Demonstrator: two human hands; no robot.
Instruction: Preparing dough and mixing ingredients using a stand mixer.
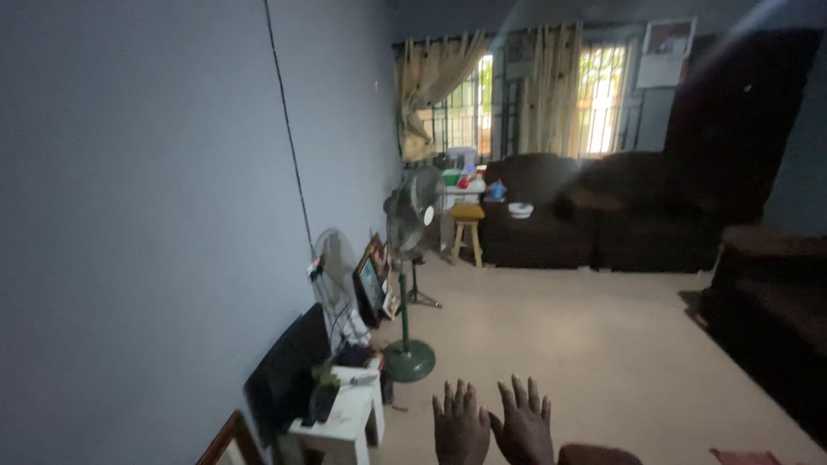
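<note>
Hands are showing at the bottom edge of the view, two of them, held out side by side with backs up: the left hand [460, 424] and the right hand [524, 422] are both spreading their fingers wide and holding nothing, thumbs nearly touching. Both are hovering over the pale floor [594, 344], touching no object.

Nearest to them, off toward the left wall, one small white table [343, 422] is standing with a few dark items lying on its top; they are too dim to tell apart. Just beyond its far corner, two fans are standing: one green pedestal fan [410, 226] on a round base, and one pale fan [332, 274] closer to the wall. One dark flat screen [289, 370] is leaning against the wall beside the table.

Farther off, one wooden stool [467, 226] is standing beside the dark sofa [594, 211], on which one white bowl [520, 209] is resting. Two curtained windows [525, 90] are glowing behind.
</note>
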